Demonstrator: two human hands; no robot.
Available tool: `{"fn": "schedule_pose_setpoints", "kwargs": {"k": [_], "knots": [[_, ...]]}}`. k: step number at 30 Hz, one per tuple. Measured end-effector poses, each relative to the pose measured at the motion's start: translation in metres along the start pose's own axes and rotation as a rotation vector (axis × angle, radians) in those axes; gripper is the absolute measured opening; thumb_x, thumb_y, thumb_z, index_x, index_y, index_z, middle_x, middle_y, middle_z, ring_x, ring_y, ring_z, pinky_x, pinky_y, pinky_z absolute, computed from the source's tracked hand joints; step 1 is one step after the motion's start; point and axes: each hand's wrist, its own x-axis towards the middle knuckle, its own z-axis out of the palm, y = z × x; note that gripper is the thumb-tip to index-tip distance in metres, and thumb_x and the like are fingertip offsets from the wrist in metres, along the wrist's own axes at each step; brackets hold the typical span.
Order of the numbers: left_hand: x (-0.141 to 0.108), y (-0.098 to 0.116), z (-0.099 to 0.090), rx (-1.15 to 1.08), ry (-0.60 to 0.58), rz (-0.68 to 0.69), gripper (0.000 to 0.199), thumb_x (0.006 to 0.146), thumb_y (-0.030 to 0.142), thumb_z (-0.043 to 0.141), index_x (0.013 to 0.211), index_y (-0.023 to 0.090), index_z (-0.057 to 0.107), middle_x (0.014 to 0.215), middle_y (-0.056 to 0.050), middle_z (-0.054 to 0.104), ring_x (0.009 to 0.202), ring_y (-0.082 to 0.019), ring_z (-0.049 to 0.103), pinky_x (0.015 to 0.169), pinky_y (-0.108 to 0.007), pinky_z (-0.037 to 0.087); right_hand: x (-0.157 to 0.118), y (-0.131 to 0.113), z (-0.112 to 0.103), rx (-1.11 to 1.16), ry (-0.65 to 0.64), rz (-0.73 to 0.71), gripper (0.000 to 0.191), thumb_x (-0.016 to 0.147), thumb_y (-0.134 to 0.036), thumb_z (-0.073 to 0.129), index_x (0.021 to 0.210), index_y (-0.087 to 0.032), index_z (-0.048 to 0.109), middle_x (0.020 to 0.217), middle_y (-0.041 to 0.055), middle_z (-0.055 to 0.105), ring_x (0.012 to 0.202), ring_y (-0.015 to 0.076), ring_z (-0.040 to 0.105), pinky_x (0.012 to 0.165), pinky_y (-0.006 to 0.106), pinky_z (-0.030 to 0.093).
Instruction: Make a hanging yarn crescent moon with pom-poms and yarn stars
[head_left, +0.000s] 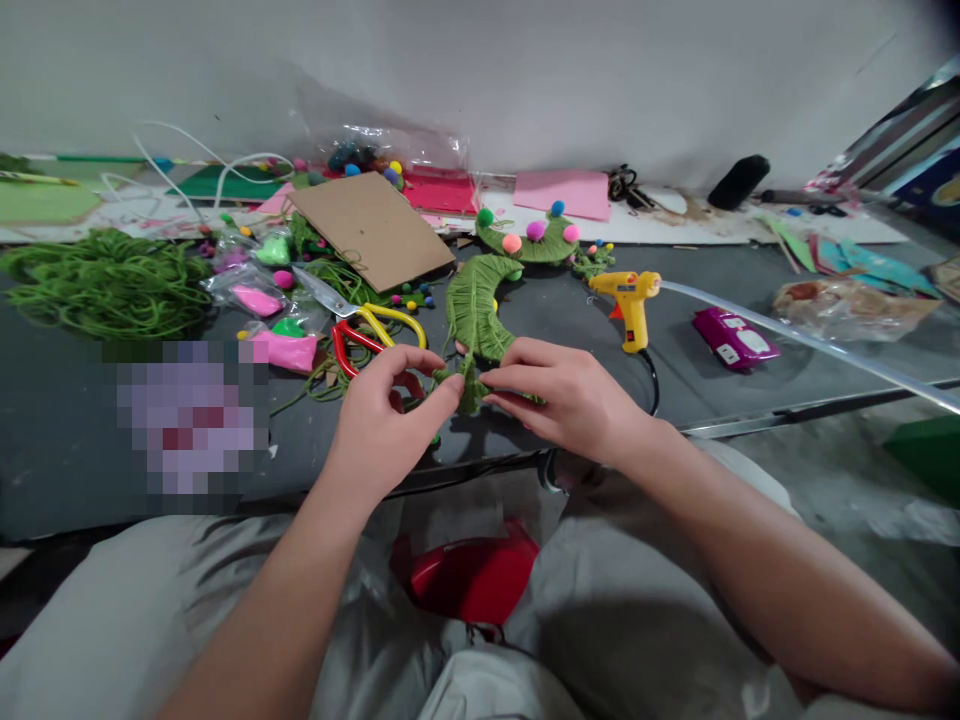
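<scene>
My left hand (pixel 397 415) pinches a piece of green yarn (pixel 470 395) between thumb and fingers. Across from it, the fingertips of my right hand (pixel 574 395) are closed on the same green yarn. Just behind the fingers lies a curved, yarn-wrapped green crescent (pixel 472 310); whether it is joined to the held yarn I cannot tell. A second green crescent (pixel 551 243) with coloured pompoms (pixel 535 231) lies farther back. Scissors (pixel 360 318) with red and yellow handles rest beside my left hand.
A heap of green yarn (pixel 109 285) lies at the left, near bags of bright clay (pixel 259 300). Brown cardboard (pixel 371 230) lies at the back. A yellow glue gun (pixel 628 305) and a purple packet (pixel 735 338) lie right. A red stool (pixel 472 580) shows below the table edge.
</scene>
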Motion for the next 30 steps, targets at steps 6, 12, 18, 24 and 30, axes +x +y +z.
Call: {"fn": "schedule_pose_setpoints", "kwargs": {"k": [6,12,18,24,30], "knots": [[0.001,-0.006,-0.010,-0.020,0.019,0.053,0.020,0.085,0.034,0.069,0.100,0.023,0.073,0.090,-0.001,0.070,0.073,-0.015,0.058,0.065,-0.028,0.044,-0.001,0.004,-0.002,0.042,0.056,0.013,0.018,0.096,-0.026,0.060,0.104,-0.018,0.074,0.093,0.0063,0.065,0.079,0.0149,0.061,0.071,0.026,0.046],[0.003,-0.004,-0.006,0.027,0.018,0.117,0.022,0.084,0.039,0.071,0.099,0.022,0.073,0.094,-0.003,0.072,0.080,-0.018,0.063,0.071,-0.030,0.048,-0.001,0.006,-0.002,0.065,0.049,0.014,0.018,0.095,-0.026,0.062,0.104,-0.017,0.075,0.092,0.0061,0.065,0.079,0.0153,0.062,0.072,0.026,0.046],[0.007,0.000,0.000,0.108,0.028,0.176,0.026,0.082,0.039,0.073,0.100,0.022,0.073,0.098,-0.003,0.073,0.082,-0.018,0.064,0.077,-0.031,0.050,0.001,0.003,0.000,0.025,-0.026,0.012,0.019,0.097,-0.027,0.059,0.104,-0.017,0.074,0.093,0.0069,0.065,0.080,0.0159,0.061,0.071,0.026,0.045],[0.025,0.003,-0.008,0.057,-0.113,0.261,0.025,0.090,0.019,0.055,0.105,0.023,0.075,0.109,-0.003,0.070,0.100,-0.019,0.063,0.089,-0.032,0.049,0.001,0.004,0.000,0.022,-0.071,-0.013,0.019,0.098,-0.026,0.057,0.104,-0.017,0.073,0.095,0.0072,0.065,0.081,0.0161,0.062,0.073,0.027,0.046],[0.041,0.002,-0.013,0.105,-0.314,0.364,0.035,0.088,0.015,0.048,0.105,0.023,0.078,0.111,-0.007,0.063,0.103,-0.020,0.060,0.094,-0.035,0.050,0.000,0.008,-0.002,0.069,-0.031,-0.050,0.021,0.099,-0.028,0.056,0.105,-0.016,0.072,0.096,0.0082,0.066,0.080,0.0156,0.061,0.073,0.026,0.047]]}}
